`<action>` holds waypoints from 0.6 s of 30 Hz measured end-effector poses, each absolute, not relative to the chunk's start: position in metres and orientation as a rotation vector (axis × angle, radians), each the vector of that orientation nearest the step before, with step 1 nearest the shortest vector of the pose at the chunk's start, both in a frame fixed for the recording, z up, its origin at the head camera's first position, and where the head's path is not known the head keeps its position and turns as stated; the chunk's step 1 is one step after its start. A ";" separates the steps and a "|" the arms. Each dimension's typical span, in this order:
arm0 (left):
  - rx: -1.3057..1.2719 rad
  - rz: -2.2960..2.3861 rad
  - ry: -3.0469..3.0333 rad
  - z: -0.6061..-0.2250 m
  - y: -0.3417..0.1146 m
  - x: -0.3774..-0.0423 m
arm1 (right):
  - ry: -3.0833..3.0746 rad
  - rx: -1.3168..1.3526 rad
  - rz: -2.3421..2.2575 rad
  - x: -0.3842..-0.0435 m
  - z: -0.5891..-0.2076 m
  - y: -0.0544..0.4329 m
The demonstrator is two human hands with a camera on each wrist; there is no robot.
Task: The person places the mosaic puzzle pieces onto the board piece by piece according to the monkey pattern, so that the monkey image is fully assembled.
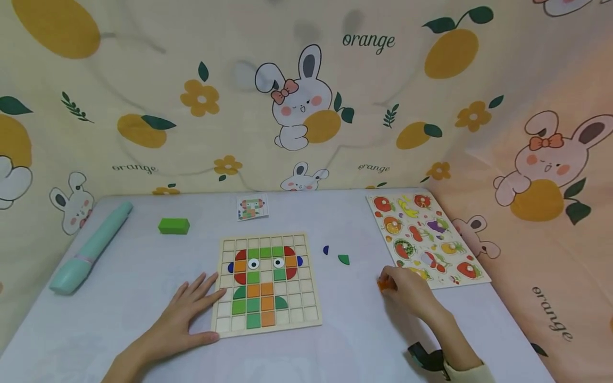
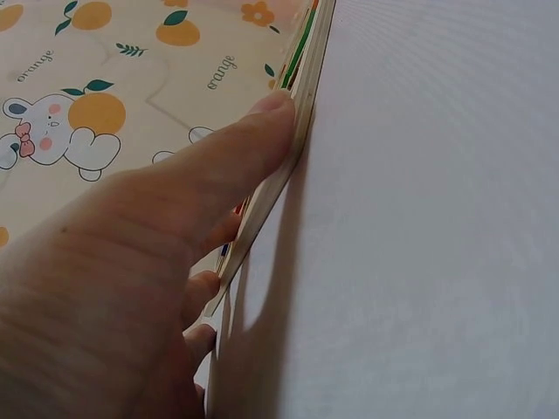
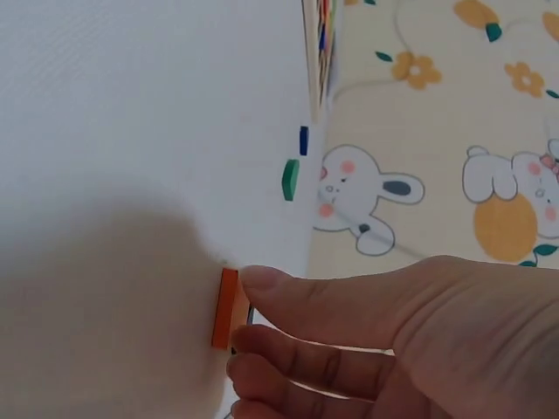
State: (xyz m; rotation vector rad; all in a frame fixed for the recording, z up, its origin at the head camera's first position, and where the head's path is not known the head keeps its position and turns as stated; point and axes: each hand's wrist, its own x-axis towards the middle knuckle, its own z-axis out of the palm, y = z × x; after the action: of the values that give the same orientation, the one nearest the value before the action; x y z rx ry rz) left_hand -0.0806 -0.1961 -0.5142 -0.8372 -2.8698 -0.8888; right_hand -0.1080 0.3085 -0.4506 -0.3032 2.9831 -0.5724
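Observation:
A wooden grid board (image 1: pixel 292 314) lies on the table, with a figure of orange, green, red and blue pieces and two round eyes set in it. My left hand (image 1: pixel 184 314) rests along the board's left edge, fingers spread and thumb near the lower left corner; the left wrist view shows the thumb against the board's edge. Off to the right, thumb and fingers of my right hand (image 1: pixel 412 290) pinch an orange block (image 3: pixel 226 307) close over the table. Between board and right hand lie a green quarter-round piece (image 1: pixel 344 259) and a small blue half-round piece (image 1: pixel 326 250).
Behind the board lies a small pattern card (image 1: pixel 252 207). A green block (image 1: pixel 174 226) sits at the back left, near a long teal case (image 1: pixel 93 250). A fruit puzzle board (image 1: pixel 421 234) lies at the right, just behind my right hand. Printed cloth hangs behind the table.

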 end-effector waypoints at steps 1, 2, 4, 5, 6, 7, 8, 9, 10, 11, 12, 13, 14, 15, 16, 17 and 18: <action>-0.838 -0.885 -2.871 -0.514 -0.196 -0.080 | 2.988 -0.306 -0.577 -0.109 -0.451 0.308; -0.839 -0.884 -2.870 -0.514 -0.196 -0.080 | 2.988 -0.309 -0.582 -0.110 -0.452 0.308; -0.838 -0.879 -2.866 -0.514 -0.195 -0.080 | 2.983 -0.309 -0.594 -0.111 -0.453 0.308; -0.840 -0.879 -2.862 -0.514 -0.195 -0.080 | 2.976 -0.310 -0.606 -0.112 -0.452 0.308; -0.842 -0.879 -2.859 -0.514 -0.195 -0.080 | 2.969 -0.314 -0.614 -0.112 -0.452 0.309; -0.845 -0.878 -2.855 -0.514 -0.195 -0.080 | 2.959 -0.310 -0.621 -0.112 -0.452 0.309; -0.848 -0.877 -2.851 -0.514 -0.195 -0.080 | 2.953 -0.303 -0.626 -0.112 -0.451 0.310; -0.852 -0.874 -2.850 -0.514 -0.195 -0.080 | 2.950 -0.296 -0.628 -0.112 -0.451 0.311; -0.855 -0.875 -2.846 -0.514 -0.195 -0.080 | 2.949 -0.292 -0.626 -0.112 -0.450 0.311; -0.859 -0.875 -2.843 -0.514 -0.195 -0.080 | 2.953 -0.291 -0.616 -0.112 -0.450 0.311; -0.862 -0.871 -2.842 -0.514 -0.195 -0.080 | 2.958 -0.288 -0.604 -0.112 -0.449 0.312; -0.865 -0.870 -2.838 -0.514 -0.195 -0.080 | 2.963 -0.279 -0.594 -0.112 -0.449 0.311; -0.867 -0.868 -2.837 -0.514 -0.195 -0.080 | 2.967 -0.276 -0.584 -0.112 -0.448 0.311; -0.869 -0.868 -2.834 -0.515 -0.196 -0.080 | 2.967 -0.272 -0.582 -0.112 -0.448 0.311; -0.870 -0.868 -2.829 -0.515 -0.196 -0.080 | 2.962 -0.266 -0.585 -0.112 -0.447 0.310; -0.870 -0.866 -2.829 -0.515 -0.196 -0.080 | 2.956 -0.257 -0.592 -0.111 -0.447 0.309; -0.868 -0.864 -2.833 -0.516 -0.196 -0.080 | 2.947 -0.249 -0.604 -0.111 -0.447 0.308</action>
State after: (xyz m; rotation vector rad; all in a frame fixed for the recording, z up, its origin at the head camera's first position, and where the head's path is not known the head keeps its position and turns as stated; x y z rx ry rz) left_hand -0.0803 -0.1962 -0.5156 -0.8683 -2.8329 -0.8639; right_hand -0.1110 0.3081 -0.4468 -0.2486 2.9466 -0.6038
